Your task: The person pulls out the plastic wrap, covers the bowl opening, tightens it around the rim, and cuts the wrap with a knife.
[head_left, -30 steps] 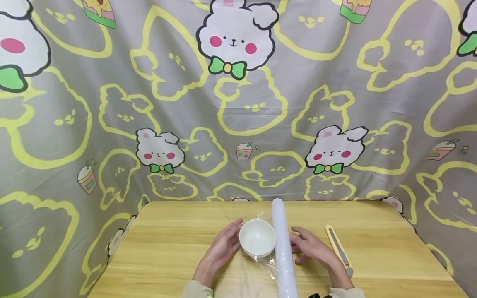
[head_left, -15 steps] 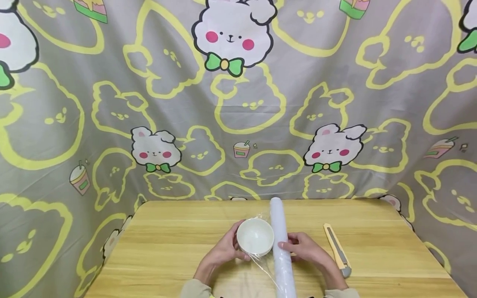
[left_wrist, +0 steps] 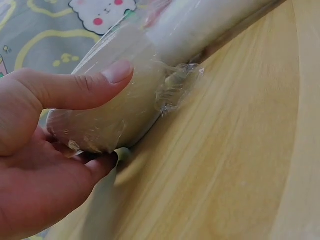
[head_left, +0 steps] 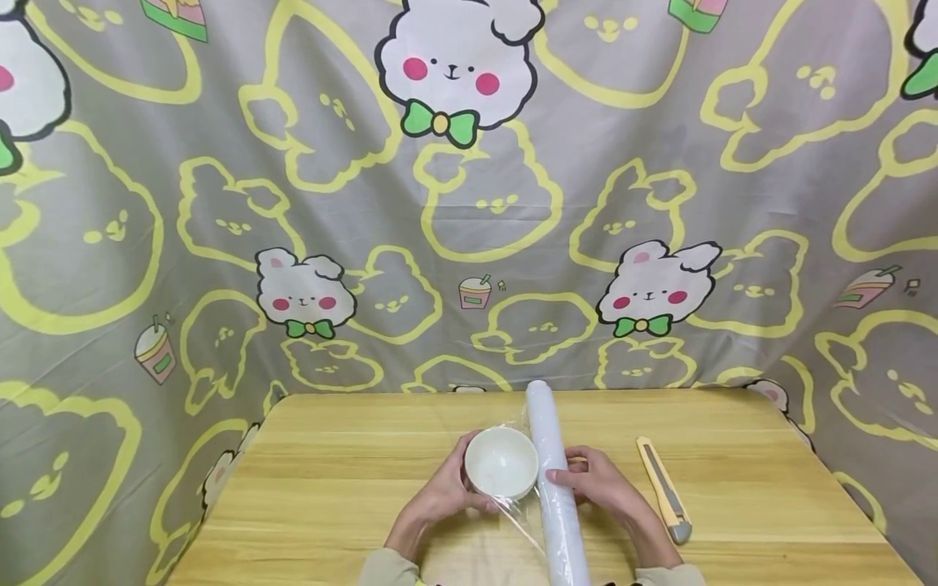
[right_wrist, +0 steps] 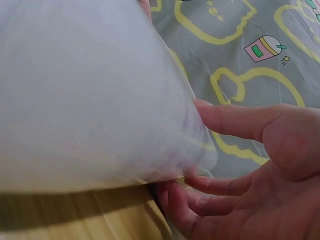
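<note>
A white bowl stands left of a long roll of plastic wrap in the head view. Clear film stretches from the roll to the bowl, with a twisted strand near the front. My left hand holds the bowl's left side, thumb toward the front. In the left wrist view that thumb presses film against the bowl's side, and crumpled film bunches near the base. My right hand grips the roll from the right, thumb on top. The right wrist view shows its fingers curled under the roll's edge.
A yellow utility knife lies on the wooden table to the right of my right hand. Behind the table's back edge hangs a grey patterned curtain, which also lines both sides.
My left hand has closed around the bowl, its thumb coming forward. The right hand has moved in from beside the roll to grip it, and the roll's far end has tilted slightly left.
</note>
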The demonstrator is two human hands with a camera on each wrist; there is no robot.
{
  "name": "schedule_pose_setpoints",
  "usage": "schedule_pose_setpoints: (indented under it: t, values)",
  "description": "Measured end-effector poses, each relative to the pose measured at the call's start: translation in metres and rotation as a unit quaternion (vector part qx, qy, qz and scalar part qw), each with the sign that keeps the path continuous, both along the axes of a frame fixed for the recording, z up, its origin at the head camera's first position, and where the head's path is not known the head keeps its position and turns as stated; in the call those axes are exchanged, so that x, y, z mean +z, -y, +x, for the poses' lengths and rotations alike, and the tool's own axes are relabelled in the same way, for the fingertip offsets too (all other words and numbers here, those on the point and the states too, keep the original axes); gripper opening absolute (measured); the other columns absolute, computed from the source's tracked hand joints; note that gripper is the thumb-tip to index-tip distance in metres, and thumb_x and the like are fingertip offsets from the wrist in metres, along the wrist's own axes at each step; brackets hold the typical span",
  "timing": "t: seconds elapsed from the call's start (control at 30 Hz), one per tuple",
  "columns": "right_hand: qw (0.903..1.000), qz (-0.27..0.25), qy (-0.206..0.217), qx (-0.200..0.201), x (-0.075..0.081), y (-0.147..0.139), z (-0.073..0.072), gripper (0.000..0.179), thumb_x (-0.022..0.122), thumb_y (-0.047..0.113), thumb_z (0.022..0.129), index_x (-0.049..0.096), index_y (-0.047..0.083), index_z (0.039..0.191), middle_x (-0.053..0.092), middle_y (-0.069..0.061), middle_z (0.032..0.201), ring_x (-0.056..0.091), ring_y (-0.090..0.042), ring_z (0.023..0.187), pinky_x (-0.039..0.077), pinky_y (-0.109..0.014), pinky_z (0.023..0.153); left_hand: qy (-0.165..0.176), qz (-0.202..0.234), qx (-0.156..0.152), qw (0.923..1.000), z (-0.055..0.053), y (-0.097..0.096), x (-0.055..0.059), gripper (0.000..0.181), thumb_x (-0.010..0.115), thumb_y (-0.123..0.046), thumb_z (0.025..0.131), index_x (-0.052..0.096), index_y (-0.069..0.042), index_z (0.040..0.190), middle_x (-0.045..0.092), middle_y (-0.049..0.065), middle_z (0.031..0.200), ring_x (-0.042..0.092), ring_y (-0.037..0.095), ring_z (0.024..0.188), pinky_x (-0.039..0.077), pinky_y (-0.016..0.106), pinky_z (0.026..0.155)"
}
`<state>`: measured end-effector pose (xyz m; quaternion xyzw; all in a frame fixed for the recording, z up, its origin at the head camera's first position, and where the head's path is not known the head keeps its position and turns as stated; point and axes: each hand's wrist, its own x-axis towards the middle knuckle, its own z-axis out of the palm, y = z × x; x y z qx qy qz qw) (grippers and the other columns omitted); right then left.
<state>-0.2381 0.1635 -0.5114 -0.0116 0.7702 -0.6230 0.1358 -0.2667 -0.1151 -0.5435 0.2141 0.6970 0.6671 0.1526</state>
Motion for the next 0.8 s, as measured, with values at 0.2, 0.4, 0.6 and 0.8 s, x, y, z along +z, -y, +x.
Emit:
schedule_pose_setpoints:
  t: [0.2,0.4,0.6,0.8]
  values:
    - [0.9996,-0.019,0.013,-0.014,0.0032,0.0002,0.0004,0.068,0.068,0.014,0.098,0.032,-0.023,0.142,0.064,-0.029,0.113,0.069,-0.031,0.095,0.062,-0.045,0.079,0.006,0.028,-0.016,0.9994,-0.0014,-0.0009,0.0004,0.118,0.083,0.021,0.062,0.019,0.001,0.159,0.034,0.026,0.156,0.039,0.042,0.141,0.036,0.032,0.117]
    - [0.9982,-0.054,0.021,0.019,0.0010,-0.0023,0.0023,0.072,0.061,0.013,0.102,0.019,-0.027,0.145,0.060,-0.032,0.117,0.068,-0.035,0.101,0.062,-0.048,0.082,0.006,0.024,-0.012,0.9996,0.0013,0.0022,0.0003,0.116,0.084,0.020,0.060,0.026,-0.002,0.158,0.036,0.024,0.156,0.039,0.042,0.141,0.034,0.041,0.120]
    - [0.9930,-0.093,0.029,0.067,-0.0013,-0.0055,0.0014,0.075,0.058,0.015,0.104,0.015,-0.029,0.145,0.060,-0.031,0.123,0.066,-0.035,0.108,0.060,-0.048,0.090,0.009,0.023,-0.017,0.9996,0.0024,0.0061,-0.0001,0.118,0.084,0.019,0.061,0.024,-0.003,0.159,0.034,0.024,0.157,0.039,0.043,0.141,0.034,0.047,0.120]
    - [0.9901,-0.101,0.030,0.092,-0.0024,-0.0081,-0.0006,0.072,0.056,0.017,0.105,0.017,-0.031,0.142,0.063,-0.026,0.123,0.065,-0.033,0.111,0.058,-0.048,0.093,-0.006,0.007,-0.013,0.9999,0.0018,0.0069,-0.0029,0.121,0.087,0.014,0.059,0.025,-0.006,0.160,0.039,0.021,0.154,0.045,0.041,0.137,0.040,0.045,0.116]
